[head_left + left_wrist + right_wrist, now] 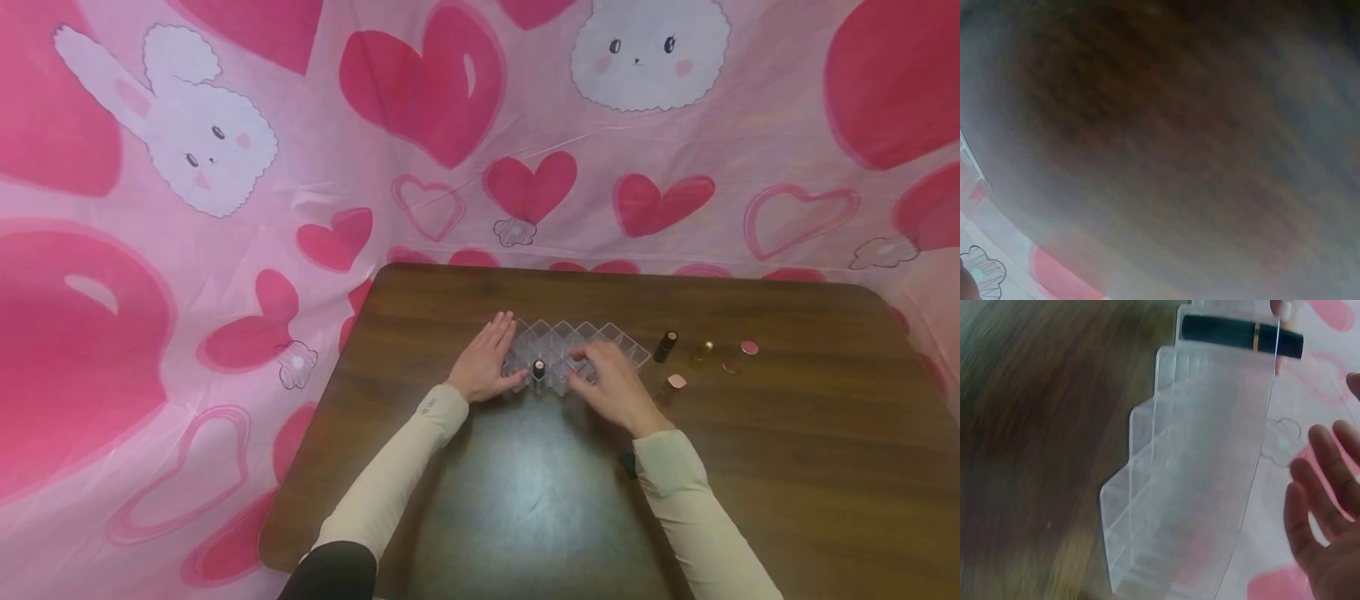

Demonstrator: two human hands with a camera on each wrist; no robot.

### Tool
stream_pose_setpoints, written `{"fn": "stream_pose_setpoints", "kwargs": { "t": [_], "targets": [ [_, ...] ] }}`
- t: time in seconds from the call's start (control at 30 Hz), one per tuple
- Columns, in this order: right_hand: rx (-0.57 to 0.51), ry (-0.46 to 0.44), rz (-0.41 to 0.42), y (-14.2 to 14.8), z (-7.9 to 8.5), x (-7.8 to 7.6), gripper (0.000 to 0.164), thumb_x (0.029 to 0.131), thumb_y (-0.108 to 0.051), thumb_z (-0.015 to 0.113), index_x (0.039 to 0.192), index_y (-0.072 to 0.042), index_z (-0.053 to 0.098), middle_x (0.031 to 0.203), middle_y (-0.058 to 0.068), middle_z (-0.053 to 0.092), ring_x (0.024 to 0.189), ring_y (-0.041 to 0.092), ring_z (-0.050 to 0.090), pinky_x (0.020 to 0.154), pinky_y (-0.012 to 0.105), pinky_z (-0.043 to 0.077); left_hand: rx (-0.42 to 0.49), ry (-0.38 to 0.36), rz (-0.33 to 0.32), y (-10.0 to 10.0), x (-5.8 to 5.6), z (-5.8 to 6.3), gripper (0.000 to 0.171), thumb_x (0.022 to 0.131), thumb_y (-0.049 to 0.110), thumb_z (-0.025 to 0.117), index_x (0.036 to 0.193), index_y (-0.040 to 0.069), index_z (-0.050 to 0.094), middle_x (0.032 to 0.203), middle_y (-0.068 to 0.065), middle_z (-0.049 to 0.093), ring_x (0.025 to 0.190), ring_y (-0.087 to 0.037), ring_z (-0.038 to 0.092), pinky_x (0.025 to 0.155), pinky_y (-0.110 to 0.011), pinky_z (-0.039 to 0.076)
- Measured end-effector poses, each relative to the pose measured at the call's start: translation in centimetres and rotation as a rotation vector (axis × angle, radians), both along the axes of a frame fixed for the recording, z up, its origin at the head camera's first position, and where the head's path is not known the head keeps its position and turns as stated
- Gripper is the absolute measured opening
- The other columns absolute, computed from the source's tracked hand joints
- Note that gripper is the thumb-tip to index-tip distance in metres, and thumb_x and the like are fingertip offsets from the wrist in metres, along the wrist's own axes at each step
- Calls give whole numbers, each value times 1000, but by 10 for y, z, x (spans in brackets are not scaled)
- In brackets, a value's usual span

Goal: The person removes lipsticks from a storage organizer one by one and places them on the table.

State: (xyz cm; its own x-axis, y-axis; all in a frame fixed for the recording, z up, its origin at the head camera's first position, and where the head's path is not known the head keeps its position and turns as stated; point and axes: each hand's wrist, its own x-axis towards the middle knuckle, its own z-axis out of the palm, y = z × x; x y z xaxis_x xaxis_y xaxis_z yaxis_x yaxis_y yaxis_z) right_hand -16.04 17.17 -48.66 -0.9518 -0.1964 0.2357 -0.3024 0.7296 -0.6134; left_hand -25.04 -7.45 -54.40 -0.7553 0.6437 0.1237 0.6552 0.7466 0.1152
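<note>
A clear plastic organizer (551,342) with diamond-shaped compartments sits on the table. One black lipstick tube (538,371) with a gold band stands in a compartment at its near left; in the right wrist view this lipstick (1219,332) shows through the clear wall. My left hand (480,367) rests along the organizer's left end, fingers straight, its thumb by the lipstick. Over the right part of the organizer hovers my right hand (611,387). Its fingers (1319,478) are loosely bent and apart, with nothing between them. The left wrist view is mostly blurred tabletop.
Right of the organizer stand a black tube (666,346), a small gold-topped tube (703,351) and a pink-topped square item (676,382). Farther right is a round pink item (749,347). A small dark thing (628,465) lies by the right sleeve. Heart-printed cloth (450,217) hangs behind the table.
</note>
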Motion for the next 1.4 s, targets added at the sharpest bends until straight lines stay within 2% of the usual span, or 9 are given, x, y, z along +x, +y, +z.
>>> {"fn": "stream_pose_setpoints", "kwargs": {
  "t": [0.3,0.53,0.93,1.4],
  "targets": [
    [42,-28,41,-24,2,-7,35,84,-22,71,112,-2,64,114,17,65,111,35,54,96,53,44,7,19,-12,0,0,0,95,87,65,42,153,1,19,163,-11,11,152,-23,7,124,-32,11],
    [76,-91,44,-36,-3,-13,35,85,-24,72,114,-6,64,118,14,64,116,33,52,100,52,44,27,20,-11,0,0,-3,94,88,65,40,153,2,19,163,-10,11,152,-22,6,124,-33,11],
    [115,-96,48,-40,-10,-19,36,85,-25,71,115,-7,63,117,12,62,112,29,52,97,47,46,21,17,-10,1,0,-1,94,88,66,40,154,3,18,164,-9,9,152,-21,4,124,-32,11],
    [170,-111,49,-44,-10,-22,36,86,-27,70,115,-7,63,119,12,63,111,28,51,94,47,47,17,0,-7,0,2,2,92,89,64,41,154,2,18,163,-11,12,152,-22,3,124,-32,11]
  ]
}}
